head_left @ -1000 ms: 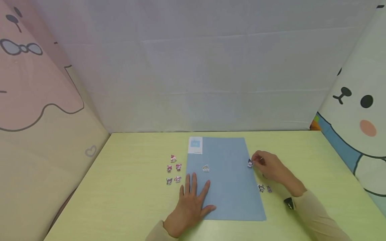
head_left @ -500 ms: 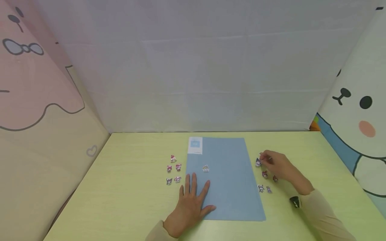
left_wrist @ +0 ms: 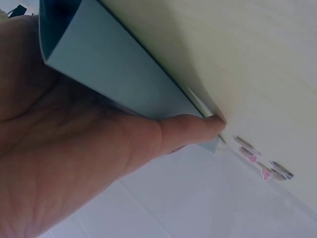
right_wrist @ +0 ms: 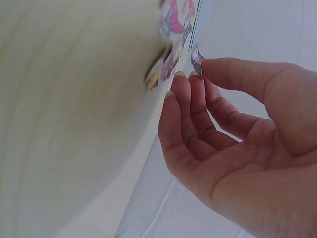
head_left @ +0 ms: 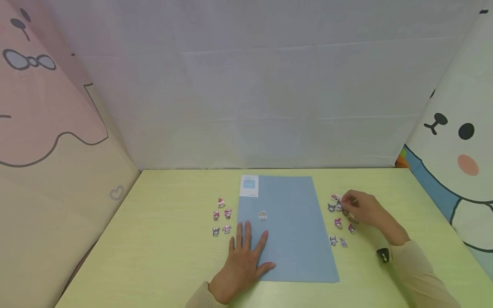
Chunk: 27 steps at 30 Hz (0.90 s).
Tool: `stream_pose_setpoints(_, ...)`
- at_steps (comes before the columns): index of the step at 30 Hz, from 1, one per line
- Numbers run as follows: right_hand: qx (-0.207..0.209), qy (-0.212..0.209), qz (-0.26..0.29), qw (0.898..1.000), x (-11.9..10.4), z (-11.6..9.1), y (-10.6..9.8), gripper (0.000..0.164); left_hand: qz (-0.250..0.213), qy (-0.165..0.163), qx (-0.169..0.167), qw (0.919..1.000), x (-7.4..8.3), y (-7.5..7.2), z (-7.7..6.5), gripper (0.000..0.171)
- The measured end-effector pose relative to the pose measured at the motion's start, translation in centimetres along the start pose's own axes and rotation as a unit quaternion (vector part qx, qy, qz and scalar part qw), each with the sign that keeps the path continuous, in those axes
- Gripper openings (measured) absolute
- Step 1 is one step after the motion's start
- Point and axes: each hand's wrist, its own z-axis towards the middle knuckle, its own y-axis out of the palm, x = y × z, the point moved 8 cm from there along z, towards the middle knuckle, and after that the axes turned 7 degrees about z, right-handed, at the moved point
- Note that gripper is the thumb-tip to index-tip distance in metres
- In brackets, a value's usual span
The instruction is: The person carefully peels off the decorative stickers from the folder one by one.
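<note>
My left hand [head_left: 242, 261] lies flat with spread fingers on the lower left of a light blue folder [head_left: 296, 231]. In the left wrist view, the thumb side of the hand runs along the folder [left_wrist: 119, 69]. To the folder's right, my right hand [head_left: 362, 207] pinches a small dark-and-white cartoon sticker [head_left: 339, 206] between thumb and index finger. The right wrist view shows this sticker [right_wrist: 196, 60] at the thumb tip, held on edge, the other fingers curled beneath it. Several similar stickers [head_left: 338, 223] lie on the table below and beside the hand, some partly hidden by it.
One pale sticker [head_left: 262, 215] sits on the folder's left half, and a white label [head_left: 249, 186] marks its top left corner. Several pink and dark stickers [head_left: 216, 215] lie left of the folder. The table [head_left: 165, 239] ends at a white curtain [head_left: 231, 107].
My right hand has moved right, from the folder's right edge to above the stickers beside it, uncovering several of them. The left hand has stayed in place on the folder.
</note>
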Motion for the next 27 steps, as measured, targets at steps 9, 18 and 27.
stream_pose_setpoints(9, 0.008, 0.031, -0.015, 0.999, 1.3, -0.1, -0.9, 0.012, 0.012, -0.003, 0.001, 0.9999, 0.1, -0.6, 0.1, 0.072)
stream_pose_setpoints(18, 0.012, 0.048, -0.025, 0.998, 2.3, -0.2, -1.7, 0.012, 0.014, 0.003, 0.018, 0.9997, 0.0, 0.2, 0.0, 0.074)
stream_pose_setpoints(27, 0.002, 0.07, -0.036, 0.997, 3.1, -0.2, -1.9, 0.012, 0.045, -0.002, 0.045, 0.998, -0.1, 1.5, 0.0, 0.077)
